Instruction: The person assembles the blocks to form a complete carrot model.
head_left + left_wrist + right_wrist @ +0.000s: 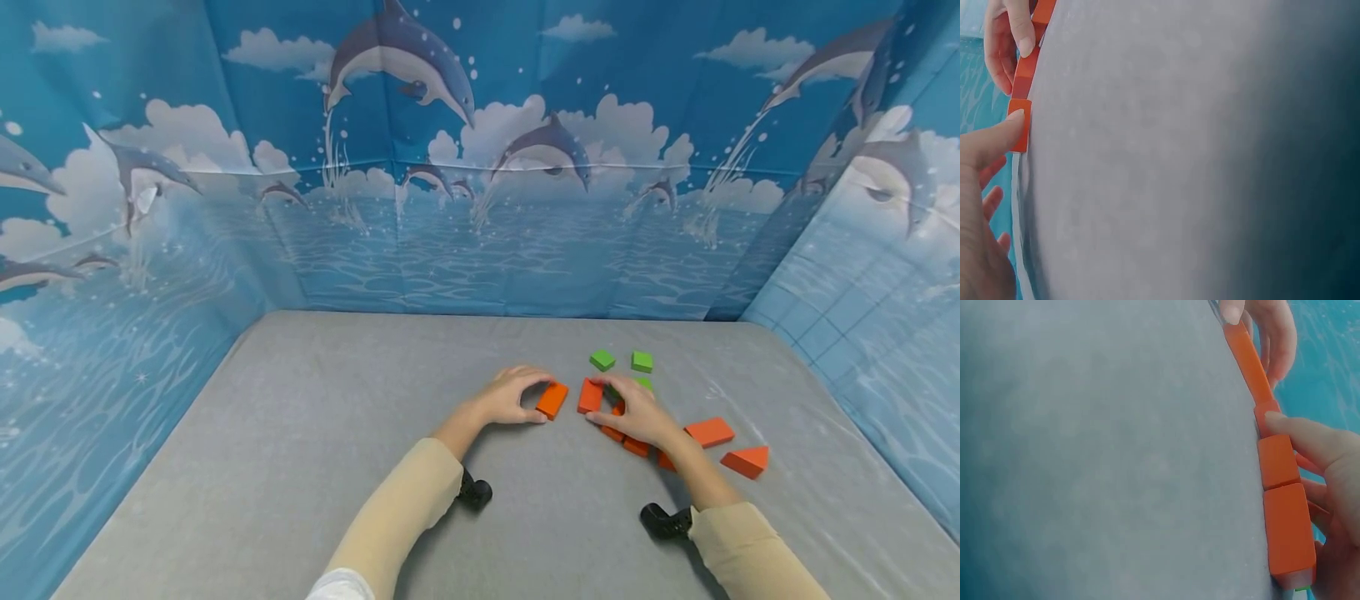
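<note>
My left hand (516, 397) pinches an orange block (552, 401) and my right hand (637, 414) pinches a red block (589, 396) near it, both on the grey desk (300, 433) as best I can see, so I think I'm placing blocks and should let go gently next.

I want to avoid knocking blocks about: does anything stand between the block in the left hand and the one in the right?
Nothing visible does: the head view shows only grey surface between the orange block in the left hand and the reddish block in the right hand.
</note>
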